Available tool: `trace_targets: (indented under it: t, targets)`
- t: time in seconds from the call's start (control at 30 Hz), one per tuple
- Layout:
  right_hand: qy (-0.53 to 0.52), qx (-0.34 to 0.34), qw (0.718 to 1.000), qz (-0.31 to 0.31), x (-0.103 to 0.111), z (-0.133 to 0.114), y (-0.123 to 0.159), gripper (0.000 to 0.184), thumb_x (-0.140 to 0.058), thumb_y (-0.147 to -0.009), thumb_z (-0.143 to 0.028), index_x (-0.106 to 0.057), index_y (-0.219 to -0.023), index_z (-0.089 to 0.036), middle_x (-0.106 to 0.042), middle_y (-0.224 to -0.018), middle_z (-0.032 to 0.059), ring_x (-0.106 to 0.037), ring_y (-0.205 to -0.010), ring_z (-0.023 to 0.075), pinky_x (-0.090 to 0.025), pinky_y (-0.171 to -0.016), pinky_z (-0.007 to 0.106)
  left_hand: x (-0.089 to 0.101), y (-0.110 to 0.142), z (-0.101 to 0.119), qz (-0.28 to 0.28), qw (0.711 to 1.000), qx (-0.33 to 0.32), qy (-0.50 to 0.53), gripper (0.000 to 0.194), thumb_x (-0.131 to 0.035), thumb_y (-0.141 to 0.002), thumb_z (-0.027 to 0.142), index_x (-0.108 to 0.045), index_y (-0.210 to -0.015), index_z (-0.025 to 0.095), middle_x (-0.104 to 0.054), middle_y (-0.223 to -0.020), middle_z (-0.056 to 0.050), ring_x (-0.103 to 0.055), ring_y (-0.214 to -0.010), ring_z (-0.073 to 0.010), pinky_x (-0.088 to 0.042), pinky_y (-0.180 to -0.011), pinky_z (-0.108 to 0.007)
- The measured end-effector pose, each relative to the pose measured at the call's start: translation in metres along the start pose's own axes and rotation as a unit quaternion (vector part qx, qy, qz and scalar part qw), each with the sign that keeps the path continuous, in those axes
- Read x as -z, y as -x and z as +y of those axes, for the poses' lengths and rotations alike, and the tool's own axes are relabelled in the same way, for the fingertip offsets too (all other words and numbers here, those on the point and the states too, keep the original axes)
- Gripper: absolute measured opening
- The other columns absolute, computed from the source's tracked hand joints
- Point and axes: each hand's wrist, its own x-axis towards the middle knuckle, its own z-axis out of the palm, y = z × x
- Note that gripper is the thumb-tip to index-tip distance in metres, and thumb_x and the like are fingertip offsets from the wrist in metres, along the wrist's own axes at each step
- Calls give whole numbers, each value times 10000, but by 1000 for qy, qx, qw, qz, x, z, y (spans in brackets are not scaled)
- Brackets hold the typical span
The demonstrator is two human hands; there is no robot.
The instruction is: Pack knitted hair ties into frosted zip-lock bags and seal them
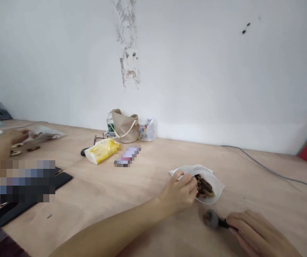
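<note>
Head view: the left hand [179, 191] pinches the rim of a white pouch [216, 187] of brown pieces [204, 187] on the worktop [121, 203]; the right hand [260, 233] grips what seems a blurred brush [212, 219] just beside it.

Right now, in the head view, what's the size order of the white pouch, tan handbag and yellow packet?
1. White pouch, but it is nearest the camera, so unsure.
2. Tan handbag and yellow packet look about alike.
</note>
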Motion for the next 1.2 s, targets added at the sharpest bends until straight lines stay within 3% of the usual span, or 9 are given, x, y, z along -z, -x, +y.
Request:
trace_targets:
  t: [0.1, 0.23, 0.5, 0.63, 0.8, 0.87, 0.97, 1.1, 1.2]
  targets:
    - [30, -6, 999, -36, -4, 9, -20, 201, -402, -964, -217, -601, -955, -239, -690, -853, 35, -623, -730, 194, -446, -699, 326, 6, 3, -2, -5, 999, 28, -17, 140, -514, -896, 95, -617, -802, 114, -632, -859, -67, -532, -814, -193, -377, -800, -366]
    - [29, 12, 995, -93, -12, 15, -35, 236, -399, -954, -184, -610, -858, -227, -658, -791, 30, -583, -664, 172, -404, -637, 310, 12, 6, -3, -9, 999, 42, -15, 124, -514, -887, 87, -620, -832, 121, -616, -802, -55, -506, -756, -189, -351, -768, -360]
    - [-49, -114, 986, -110, -2, 3, 4, 217, -393, -959, -219, -604, -993, -254, -696, -918, 35, -673, -779, 156, -536, -693, 257, 13, 16, 9, -22, 999, 22, 34, 126, -497, -924, 113, -616, -888, 135, -625, -816, -38, -489, -718, -167, -319, -661, -328]
    - [-10, -45, 997, -54, -6, 11, -17, 209, -407, -940, -167, -596, -884, -236, -696, -948, 56, -674, -824, 165, -549, -722, 264, 0, 12, 10, -26, 999, 29, 38, 162, -520, -921, 106, -605, -787, 141, -608, -753, -34, -492, -707, -170, -313, -643, -319]
    - [41, 6, 998, -56, -37, 14, -62, 287, -401, -853, -38, -618, -976, -181, -665, -1068, 112, -639, -961, 217, -538, -822, 343, -1, 16, 4, -11, 995, 75, 69, 210, -506, -934, 119, -612, -759, 166, -622, -728, -13, -499, -693, -159, -308, -646, -311]
    - [53, 10, 997, -57, -44, 12, -68, 345, -413, -786, 7, -616, -1028, -132, -663, -1073, 149, -623, -999, 253, -533, -840, 380, 2, 19, 2, -4, 992, 92, 88, 212, -508, -925, 106, -619, -758, 176, -639, -730, 0, -509, -690, -152, -299, -632, -308]
    - [64, 11, 996, -54, -34, 6, -63, 442, -381, -763, 39, -573, -1135, -104, -629, -1150, 167, -578, -1075, 269, -502, -876, 408, 5, 21, 0, 3, 986, 123, 117, 217, -507, -916, 92, -635, -772, 190, -666, -752, 11, -529, -701, -144, -297, -629, -306]
    - [14, 13, 992, -127, -13, -10, -50, 274, -410, -842, -30, -587, -975, -193, -655, -903, 63, -601, -786, 209, -474, -698, 343, 5, 18, 1, 10, 978, 152, 145, 225, -508, -915, 98, -647, -769, 199, -678, -759, 11, -552, -724, -136, -315, -650, -299]
    - [-4, -4, 983, -185, -12, -19, -44, 148, -507, -823, -80, -558, -834, -219, -618, -752, 6, -563, -655, 184, -403, -596, 301, 3, 18, 1, 13, 974, 162, 156, 199, -528, -893, 87, -643, -771, 194, -672, -732, 13, -552, -720, -138, -331, -672, -299]
